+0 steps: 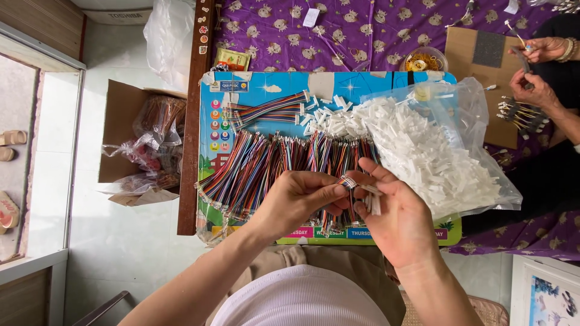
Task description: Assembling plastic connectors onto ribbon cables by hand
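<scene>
- Underneath everything, a colourful board (266, 87) is laid as a worktop over a purple patterned cloth (362, 30).
- Across the board's middle, a wide heap of multicoloured wire bundles (254, 166) is spread from the left edge towards the centre.
- At the board's right edge, a clear plastic bag (477, 121) is seen, with white connector housings (423, 151) spilling from it.
- Near the board's front edge, the left hand (296, 199) is closed on a striped ribbon wire end (347, 181), pinched between thumb and fingers.
- Just beside it, touching at the fingertips, the right hand (399, 220) is clamped on a few white housings (371, 199).
- By the far right corner, another person's hands (534, 72) are held over a cardboard sheet (471, 60).
- At the board's back edge, a small clear tub (425, 59) is set.
</scene>
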